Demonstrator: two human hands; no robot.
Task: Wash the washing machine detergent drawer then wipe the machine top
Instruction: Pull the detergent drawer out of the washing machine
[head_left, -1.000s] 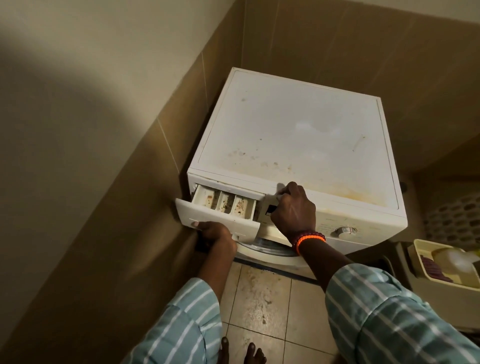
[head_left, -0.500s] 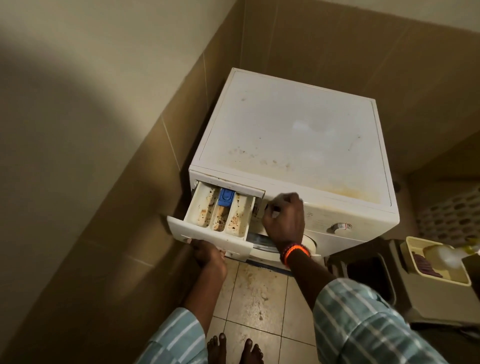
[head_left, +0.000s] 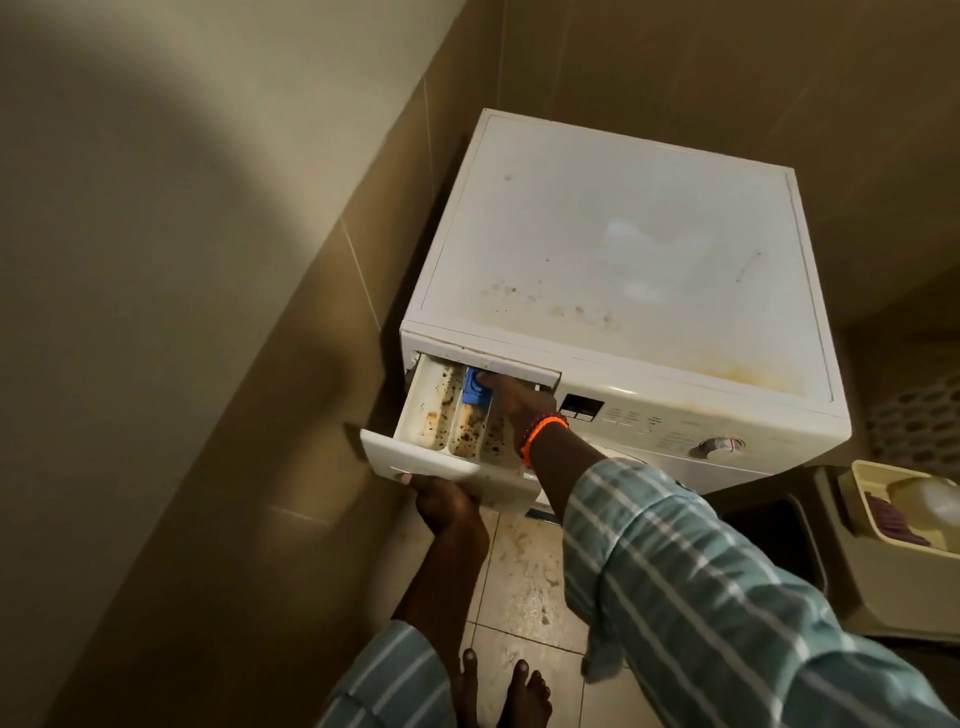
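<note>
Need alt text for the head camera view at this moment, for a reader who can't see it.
A person's left hand holds the front of a stained detergent drawer pulled out of a white washing machine, while the right hand reaches in and touches the blue insert. The machine top shows brown spots and a yellowish stain.

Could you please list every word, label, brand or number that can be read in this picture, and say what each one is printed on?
None can be read.
Washing machine control panel: rows of small grey print beside the dark display, too small and blurred to read.
Dial: markings around it, not legible.
Detergent drawer: no readable marks; the blue insert, touched by the right hand, shows none.
Left hand holds the drawer front.
</note>
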